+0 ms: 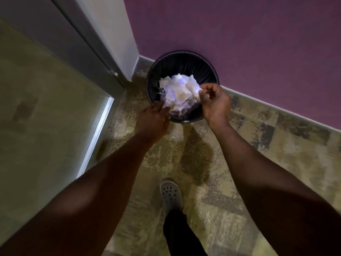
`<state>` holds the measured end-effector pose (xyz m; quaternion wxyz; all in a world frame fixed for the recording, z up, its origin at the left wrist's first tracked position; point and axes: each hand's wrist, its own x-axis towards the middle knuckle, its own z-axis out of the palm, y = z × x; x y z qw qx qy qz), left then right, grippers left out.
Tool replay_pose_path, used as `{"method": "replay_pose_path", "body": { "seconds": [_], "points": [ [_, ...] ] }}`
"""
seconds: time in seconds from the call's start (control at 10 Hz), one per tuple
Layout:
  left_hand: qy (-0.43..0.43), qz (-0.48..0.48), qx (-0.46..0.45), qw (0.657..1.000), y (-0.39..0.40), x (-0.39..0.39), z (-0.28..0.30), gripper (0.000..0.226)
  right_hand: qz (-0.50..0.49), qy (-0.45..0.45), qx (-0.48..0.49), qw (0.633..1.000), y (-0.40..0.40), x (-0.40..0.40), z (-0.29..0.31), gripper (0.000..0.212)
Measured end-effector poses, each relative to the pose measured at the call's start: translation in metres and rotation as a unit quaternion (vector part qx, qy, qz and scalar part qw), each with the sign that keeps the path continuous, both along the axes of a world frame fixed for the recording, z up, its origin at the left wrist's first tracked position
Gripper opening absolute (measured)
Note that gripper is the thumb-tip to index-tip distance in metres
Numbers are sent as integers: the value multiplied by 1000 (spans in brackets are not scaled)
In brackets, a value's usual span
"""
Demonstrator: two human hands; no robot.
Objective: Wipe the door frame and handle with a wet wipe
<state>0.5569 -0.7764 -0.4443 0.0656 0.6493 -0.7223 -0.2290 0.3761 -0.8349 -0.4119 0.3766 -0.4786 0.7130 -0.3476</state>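
Both hands are working over the bin, and the wet wipe (197, 91) is sitting right at the right hand's fingertips, a white scrap hard to tell apart from the pile of crumpled white paper (178, 93) filling the bin (182, 58). The right hand (214, 102) is curling its fingers and thumb together in a pinch at the right edge of that white heap, gripping what looks like the wipe; exactly where the wipe ends and the other waste begins, I cannot tell. The left hand (154, 118) is reaching in from the near left side, fingers stretched out and relaxed, tips touching the lower left edge of the paper, holding nothing that is showing. It seems to be steadying or pressing the pile so the wipe is going in and staying in.

The bin is standing on the patterned floor (212, 182), tucked against the purple wall (239, 34) just beside the pale door frame (118, 34), handy for dropping the wipe after wiping. The open door (36, 108) is filling the left of the view. Below, one foot in a grey clog (170, 194) is stepping toward the bin. By my reading, the wiping is finished and the disposal is under way.
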Motion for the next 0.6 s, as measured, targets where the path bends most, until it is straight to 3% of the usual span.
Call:
{"method": "replay_pose_path", "body": {
  "seconds": [0.1,0.3,0.4,0.5,0.6],
  "points": [
    [-38,-37,33,998,-9,-3,-46,39,-13,7,-9,1000,-17,0,-32,12],
    [-9,-6,37,999,-14,-7,-98,32,-60,-13,-36,997,-36,14,-75,12],
    [13,2,23,1000,-11,-7,-103,32,-63,23,39,997,-48,12,-96,20],
    [27,-1,5,1000,-8,-5,-107,32,-78,164,94,979,-56,-1,-109,26],
    [12,2,5,1000,-8,-6,-109,35,-50,176,64,981,-52,0,-107,28]
  ]
}}
